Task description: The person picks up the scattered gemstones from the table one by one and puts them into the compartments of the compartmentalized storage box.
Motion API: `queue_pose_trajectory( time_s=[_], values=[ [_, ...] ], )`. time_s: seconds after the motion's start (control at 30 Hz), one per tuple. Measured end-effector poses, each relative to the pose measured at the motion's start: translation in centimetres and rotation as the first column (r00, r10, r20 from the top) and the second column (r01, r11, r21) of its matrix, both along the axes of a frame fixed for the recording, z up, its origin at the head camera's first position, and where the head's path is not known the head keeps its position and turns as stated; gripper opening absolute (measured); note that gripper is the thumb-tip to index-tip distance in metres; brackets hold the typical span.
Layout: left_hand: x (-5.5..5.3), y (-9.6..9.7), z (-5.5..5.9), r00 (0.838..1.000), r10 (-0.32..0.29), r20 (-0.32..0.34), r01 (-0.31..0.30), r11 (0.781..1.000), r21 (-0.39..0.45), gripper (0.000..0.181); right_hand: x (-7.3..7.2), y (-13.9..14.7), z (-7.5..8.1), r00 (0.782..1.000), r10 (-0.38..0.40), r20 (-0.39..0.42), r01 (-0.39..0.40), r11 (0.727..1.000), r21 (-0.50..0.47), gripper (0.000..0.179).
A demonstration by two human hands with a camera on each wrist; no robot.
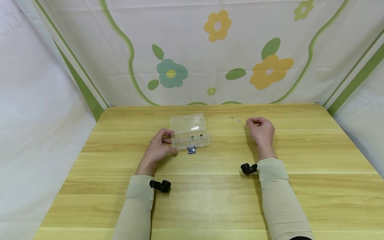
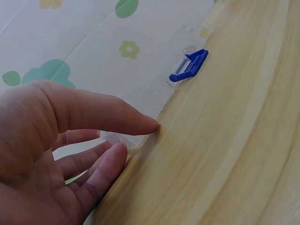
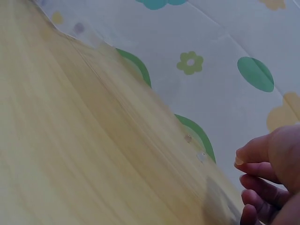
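A clear plastic compartment box (image 1: 176, 145) lies with its lid (image 1: 187, 123) raised at the back. My left hand (image 1: 160, 146) holds the box's left end, thumb by the front corner and fingers by the side. A blue latch (image 2: 190, 66) hangs at the box's front edge. Inside are a dark red bead (image 1: 201, 135) and a dark greenish bead (image 1: 192, 136). To the right, my right hand (image 1: 261, 131) pinches a small pale translucent piece (image 3: 239, 161) above the table; its kind is unclear. Left of its fingertips lie a clear small piece (image 3: 201, 157) and a brownish one (image 3: 188, 138).
The wooden table (image 1: 207, 200) reaches back to a white cloth (image 1: 192, 40) printed with flowers, and more white cloth hangs at both sides. Black wrist cameras are strapped to the left sleeve (image 1: 136, 203) and the right sleeve (image 1: 279, 193).
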State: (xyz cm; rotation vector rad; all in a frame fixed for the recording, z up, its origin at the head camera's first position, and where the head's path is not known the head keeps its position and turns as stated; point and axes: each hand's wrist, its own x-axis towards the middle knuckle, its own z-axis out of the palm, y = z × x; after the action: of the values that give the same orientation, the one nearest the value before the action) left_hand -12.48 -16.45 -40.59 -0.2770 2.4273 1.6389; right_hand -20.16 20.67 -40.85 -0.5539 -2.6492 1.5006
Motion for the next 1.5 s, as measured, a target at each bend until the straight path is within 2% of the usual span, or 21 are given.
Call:
queue_pose_trajectory(
  time_s=[0.4, 0.63, 1.5],
  values=[
    [-0.1, 0.0, -0.2, 1.000, -0.004, -0.002, 0.004, 1.000, -0.002, 0.072, 0.3, -0.6, -0.1, 0.999, 0.034, 0.011, -0.033, 0.999, -0.033, 0.037],
    [-0.1, 0.0, -0.2, 1.000, 0.000, 0.001, 0.000, 1.000, 0.005, 0.073, 0.4, -1.2, -0.1, 0.996, 0.089, 0.007, -0.089, 0.995, -0.044, 0.038],
    [-0.1, 0.0, -0.2, 1.000, 0.001, -0.017, -0.001, 1.000, 0.002, 0.073, 1.0, -5.5, -0.6, 0.966, 0.257, -0.035, -0.259, 0.959, -0.111, 0.027]
  ],
)
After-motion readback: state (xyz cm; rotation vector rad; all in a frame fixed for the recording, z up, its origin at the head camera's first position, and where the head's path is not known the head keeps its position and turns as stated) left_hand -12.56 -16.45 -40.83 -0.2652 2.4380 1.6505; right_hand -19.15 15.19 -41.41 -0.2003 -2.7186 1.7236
